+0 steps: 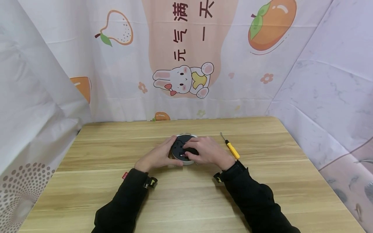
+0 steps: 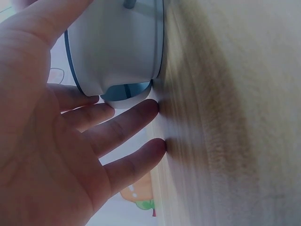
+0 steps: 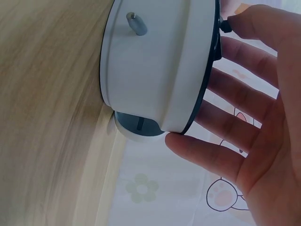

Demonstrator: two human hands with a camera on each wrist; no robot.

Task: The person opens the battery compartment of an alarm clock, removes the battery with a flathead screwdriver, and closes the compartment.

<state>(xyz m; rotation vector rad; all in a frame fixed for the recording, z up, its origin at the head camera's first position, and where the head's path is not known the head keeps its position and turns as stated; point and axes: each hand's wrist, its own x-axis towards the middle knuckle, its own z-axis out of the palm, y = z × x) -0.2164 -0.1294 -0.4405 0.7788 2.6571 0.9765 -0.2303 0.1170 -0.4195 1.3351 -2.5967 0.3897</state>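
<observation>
An alarm clock point(image 1: 178, 147) with a white case and black back lies face down on the table. My left hand point(image 1: 159, 154) holds its side, thumb along the near edge and fingers round the far left. In the left wrist view the white case point(image 2: 115, 47) stands beside the thumb, and two fingertips touch the tabletop. Over the black back is my right hand point(image 1: 205, 149), thumb and forefinger bent down onto it. The right wrist view shows the thumb tip at a small black knob point(image 3: 225, 25), the other fingers spread along the back's rim; the forefinger's tip is hidden.
A screwdriver point(image 1: 232, 149) with a yellow handle lies right of the clock, its shaft pointing away. The wooden table point(image 1: 116, 139) ends at a printed curtain point(image 1: 122, 87) behind. A short metal foot point(image 3: 137, 24) and a rounded bell point(image 3: 141, 129) stick out from the case.
</observation>
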